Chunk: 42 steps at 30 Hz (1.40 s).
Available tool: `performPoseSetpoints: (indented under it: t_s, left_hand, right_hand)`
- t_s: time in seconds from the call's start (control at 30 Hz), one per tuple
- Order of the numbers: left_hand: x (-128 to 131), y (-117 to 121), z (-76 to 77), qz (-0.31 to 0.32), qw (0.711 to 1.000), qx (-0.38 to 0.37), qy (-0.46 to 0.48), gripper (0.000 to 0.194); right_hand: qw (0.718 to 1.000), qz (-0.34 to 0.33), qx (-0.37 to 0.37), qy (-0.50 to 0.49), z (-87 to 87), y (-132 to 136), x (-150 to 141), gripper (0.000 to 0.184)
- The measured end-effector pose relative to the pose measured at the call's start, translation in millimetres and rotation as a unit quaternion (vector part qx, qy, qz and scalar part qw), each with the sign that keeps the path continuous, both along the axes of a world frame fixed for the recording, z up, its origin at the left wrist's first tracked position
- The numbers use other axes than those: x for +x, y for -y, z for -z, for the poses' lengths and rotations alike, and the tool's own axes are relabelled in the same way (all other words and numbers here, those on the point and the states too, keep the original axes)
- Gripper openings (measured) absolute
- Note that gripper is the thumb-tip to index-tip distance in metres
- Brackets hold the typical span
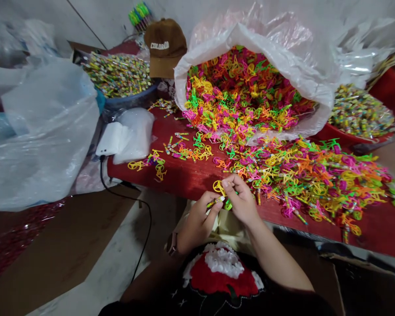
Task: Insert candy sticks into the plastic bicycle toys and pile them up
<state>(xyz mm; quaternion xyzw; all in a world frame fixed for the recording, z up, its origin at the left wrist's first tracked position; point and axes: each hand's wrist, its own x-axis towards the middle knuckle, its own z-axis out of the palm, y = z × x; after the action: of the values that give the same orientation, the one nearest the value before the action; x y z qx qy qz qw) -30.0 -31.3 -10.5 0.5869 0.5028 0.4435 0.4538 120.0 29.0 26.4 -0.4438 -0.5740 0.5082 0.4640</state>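
Note:
Near the front edge of the red table, my left hand pinches a small patterned tube with a white end. Close against it, my right hand has its thumb and fingers closed on a yellow plastic toy bicycle. A bit of green plastic shows below the right fingers; I cannot tell whether it is held or joined to anything. The tube's white end points toward the right hand. To the right lies a heap of colourful toy bicycles, several with patterned tubes attached.
A large white sack spills toy bicycles onto the red table. A blue basin of patterned tubes stands at back left beside a brown cap. A white power bank with a black cable lies by clear bags.

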Motion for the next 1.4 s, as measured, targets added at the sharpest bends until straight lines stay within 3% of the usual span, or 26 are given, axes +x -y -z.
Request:
performPoseSetpoints:
  t_s: [0.27, 0.43, 0.67, 1.03, 1.17, 1.27, 1.4]
  left_hand:
    - [3.3, -1.1, -6.7, 0.012, 0.999, 0.038, -0.015, 0.015]
    - [5.7, 1.3, -6.8, -0.049, 0.996, 0.05, -0.046, 0.015]
    - [9.4, 5.8, 0.9, -0.082, 0.991, 0.083, -0.072, 0.017]
    - [7.7, 1.3, 5.1, -0.136, 0.974, 0.155, -0.1, 0.014]
    - [6.7, -0.4, 11.8, -0.16, 0.963, 0.173, -0.127, 0.018]
    - [4.9, -5.8, 22.0, -0.17, 0.948, 0.229, -0.144, 0.018]
    - [0.3, -10.5, 31.2, -0.183, 0.945, 0.211, -0.169, 0.014]
  right_hand:
    - [1.0, 0.003, 0.027, 0.015, -0.1, 7.6, -0.2, 0.033]
    - [0.999, 0.02, 0.027, 0.027, -1.5, 14.7, -1.0, 0.033]
    - [0.998, -0.01, -0.003, 0.064, -0.4, 20.3, 5.4, 0.03]
    - [0.996, 0.009, -0.02, 0.084, 2.0, 20.3, -2.7, 0.033]
    - [0.992, 0.029, -0.019, 0.119, 0.3, 21.2, -7.5, 0.034]
    - [0.988, 0.043, -0.012, 0.145, -1.3, 16.7, -11.6, 0.035]
    - [0.989, 0.039, -0.007, 0.141, -0.1, 11.0, -17.2, 0.033]
